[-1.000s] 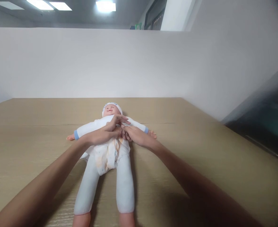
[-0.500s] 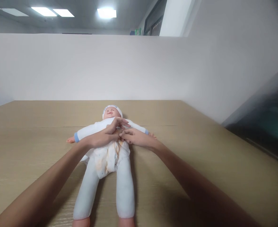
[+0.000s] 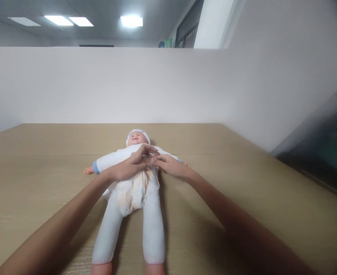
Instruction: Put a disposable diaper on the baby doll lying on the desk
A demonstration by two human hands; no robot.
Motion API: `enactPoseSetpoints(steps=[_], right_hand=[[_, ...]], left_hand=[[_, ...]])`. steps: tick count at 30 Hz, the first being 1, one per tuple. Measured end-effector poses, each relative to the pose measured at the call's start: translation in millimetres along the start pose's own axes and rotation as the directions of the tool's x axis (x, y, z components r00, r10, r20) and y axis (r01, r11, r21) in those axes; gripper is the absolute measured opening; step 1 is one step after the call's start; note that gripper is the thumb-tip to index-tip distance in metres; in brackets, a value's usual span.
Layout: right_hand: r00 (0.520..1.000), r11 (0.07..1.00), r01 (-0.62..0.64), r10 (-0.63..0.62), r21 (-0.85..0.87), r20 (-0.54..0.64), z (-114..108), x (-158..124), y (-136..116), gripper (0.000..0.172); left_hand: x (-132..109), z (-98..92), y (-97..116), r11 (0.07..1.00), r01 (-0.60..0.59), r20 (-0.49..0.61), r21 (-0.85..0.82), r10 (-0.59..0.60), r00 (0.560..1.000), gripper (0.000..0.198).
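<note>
On the tan tabletop (image 3: 243, 198) in front of me a baby doll (image 3: 132, 198) lies flat on its back, head away from me and legs stretched toward me. It wears a white suit with blue cuffs and a white cap (image 3: 138, 132), and its arms spread out to either side. A diaper (image 3: 132, 191) with faint orange and blue print sits over its middle, between the tops of the legs.

My left hand (image 3: 130, 167) rests on the doll's belly, just above the diaper, with the fingers (image 3: 145, 149) curled up over the chest and not clenched. I cannot tell whether they pinch any cloth, since the fingertips bunch together at the doll's front. My right hand (image 3: 170, 165) comes in from the other side and lies against the doll's flank, its fingertips meeting those of my left hand at the waist. It looks loosely curved rather than fisted, and I cannot tell if it grips anything, because my own fingers hide the spot.

Both my forearms are bare and reach across the wood on either side of the doll's legs. The doll's bare feet sit at the lower edge of my view. Behind the tabletop stands a plain white partition (image 3: 99, 84), with ceiling lights (image 3: 131, 21) above it
</note>
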State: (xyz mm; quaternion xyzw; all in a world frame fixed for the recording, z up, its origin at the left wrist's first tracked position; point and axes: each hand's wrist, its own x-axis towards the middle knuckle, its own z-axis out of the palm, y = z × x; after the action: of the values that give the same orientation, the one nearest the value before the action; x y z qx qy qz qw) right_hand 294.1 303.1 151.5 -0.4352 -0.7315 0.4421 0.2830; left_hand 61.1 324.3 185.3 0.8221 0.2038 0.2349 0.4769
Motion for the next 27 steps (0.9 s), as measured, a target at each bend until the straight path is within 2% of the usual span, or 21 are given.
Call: enactPoseSetpoints(steps=[8, 11, 13, 15, 17, 18, 20, 23, 25, 27], right_hand=[[0.995, 0.999, 0.044, -0.043, -0.009, 0.093, 0.7, -3.4, -2.8, 0.067], [0.997, 0.998, 0.046, -0.049, 0.045, 0.054, -0.8, -2.9, -6.7, 0.067], [0.998, 0.997, 0.053, -0.052, 0.064, -0.020, -0.9, -2.2, -11.2, 0.068], [0.993, 0.995, 0.071, -0.064, 0.068, -0.101, 0.1, -2.0, -16.2, 0.069], [0.982, 0.992, 0.097, -0.084, 0.074, -0.168, 2.0, -2.7, -20.8, 0.068], [0.974, 0.991, 0.110, -0.093, 0.078, -0.205, 3.3, -3.4, -23.0, 0.067], [0.954, 0.989, 0.129, -0.103, 0.078, -0.281, 6.6, -5.5, -27.9, 0.064], [0.919, 0.988, 0.148, -0.124, 0.036, -0.373, 13.5, -10.7, -39.8, 0.058], [0.912, 0.986, 0.165, -0.154, -0.005, -0.379, 19.9, -14.4, -51.3, 0.054], [0.914, 0.979, 0.188, -0.205, -0.081, -0.350, 27.5, -16.3, -64.0, 0.047]], left_hand=[[0.9, 2.1, -12.0, 1.000, 0.013, -0.033, 0.015, -0.013, 0.999, 0.045], [-1.6, 5.0, -7.2, 0.999, 0.017, -0.130, -0.049, -0.023, 0.991, 0.036], [-6.8, 5.9, -3.7, 0.994, -0.036, -0.284, -0.105, 0.004, 0.959, 0.027], [-17.2, 4.6, -2.8, 0.985, -0.125, -0.462, -0.121, 0.056, 0.885, 0.019], [-34.7, 1.3, -6.0, 0.988, -0.133, -0.577, -0.073, 0.067, 0.814, 0.017], [-46.2, -1.0, -9.3, 0.995, -0.096, -0.607, -0.023, 0.062, 0.793, 0.019], [-73.4, -6.3, -18.8, 0.995, 0.050, -0.629, 0.088, 0.017, 0.778, 0.026], [-117.3, -14.2, -37.6, 0.932, 0.306, -0.663, 0.192, -0.107, 0.741, 0.036], [-143.1, -18.2, -49.9, 0.878, 0.421, -0.684, 0.229, -0.163, 0.711, 0.040], [-163.0, -20.1, -58.9, 0.833, 0.475, -0.670, 0.284, -0.182, 0.720, 0.040]])
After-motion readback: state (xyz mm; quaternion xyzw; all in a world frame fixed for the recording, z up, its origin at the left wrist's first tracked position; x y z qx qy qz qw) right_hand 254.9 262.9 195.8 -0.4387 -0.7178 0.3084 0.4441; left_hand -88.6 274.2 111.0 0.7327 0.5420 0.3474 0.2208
